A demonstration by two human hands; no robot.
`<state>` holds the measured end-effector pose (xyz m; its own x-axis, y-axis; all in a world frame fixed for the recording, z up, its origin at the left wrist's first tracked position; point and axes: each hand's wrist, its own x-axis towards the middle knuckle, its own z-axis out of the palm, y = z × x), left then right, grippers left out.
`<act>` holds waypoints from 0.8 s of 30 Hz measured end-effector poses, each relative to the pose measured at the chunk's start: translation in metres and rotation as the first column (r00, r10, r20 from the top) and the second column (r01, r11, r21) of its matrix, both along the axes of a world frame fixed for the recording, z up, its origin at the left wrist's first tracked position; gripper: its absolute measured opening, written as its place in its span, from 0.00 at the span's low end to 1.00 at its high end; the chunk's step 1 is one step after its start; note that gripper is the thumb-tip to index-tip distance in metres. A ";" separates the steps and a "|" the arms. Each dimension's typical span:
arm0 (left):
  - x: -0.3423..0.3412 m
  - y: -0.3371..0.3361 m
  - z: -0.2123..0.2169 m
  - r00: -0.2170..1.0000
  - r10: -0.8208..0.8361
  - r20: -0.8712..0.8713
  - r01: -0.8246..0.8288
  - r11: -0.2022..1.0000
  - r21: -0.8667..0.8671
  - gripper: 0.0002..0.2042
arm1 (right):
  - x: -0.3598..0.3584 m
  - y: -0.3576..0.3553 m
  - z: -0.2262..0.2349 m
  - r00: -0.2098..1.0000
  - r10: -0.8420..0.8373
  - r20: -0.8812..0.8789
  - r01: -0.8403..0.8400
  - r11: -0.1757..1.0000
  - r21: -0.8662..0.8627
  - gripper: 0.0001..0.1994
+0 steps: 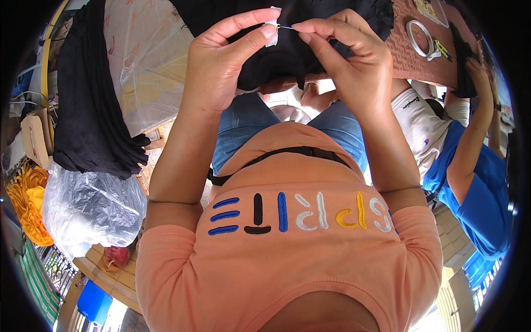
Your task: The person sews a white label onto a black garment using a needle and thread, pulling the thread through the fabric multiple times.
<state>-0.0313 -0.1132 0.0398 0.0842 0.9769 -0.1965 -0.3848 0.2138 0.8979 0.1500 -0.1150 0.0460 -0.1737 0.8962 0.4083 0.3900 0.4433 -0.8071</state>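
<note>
My left hand [232,50] is raised at the top middle, thumb and forefinger pinching a small white strip [272,36]. From the right, my right hand [351,52] grips the end of a thin needle [286,27] between thumb and fingertips. The needle's other end meets the white strip at my left fingertips; whether it passes through cannot be made out. Beneath both hands, black cloth [326,50] spreads over the table and hangs toward my lap.
On the brownish table [399,55] at right lie a white ring-shaped roll [418,37], yellow-green snips [443,50] and a clear tray [433,12] of small pieces. A person in a blue shirt [475,193] works there. Left are draped black fabric [83,94] and a clear plastic bag [94,207].
</note>
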 end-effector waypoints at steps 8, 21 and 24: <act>-0.017 0.005 -0.022 0.984 -0.172 0.036 0.173 0.985 -0.008 0.19 | 0.002 0.009 -0.011 0.951 0.081 -0.299 -0.159 0.956 -0.248 0.06; 0.007 -0.004 -0.006 0.912 0.131 -0.390 0.002 0.947 0.322 0.10 | -0.021 -0.002 0.018 0.988 0.009 0.157 -0.014 0.999 0.030 0.04; 0.007 -0.004 -0.006 0.886 0.142 -0.441 0.010 0.946 0.323 0.10 | -0.017 0.003 0.019 0.977 0.009 0.214 -0.041 0.989 0.145 0.05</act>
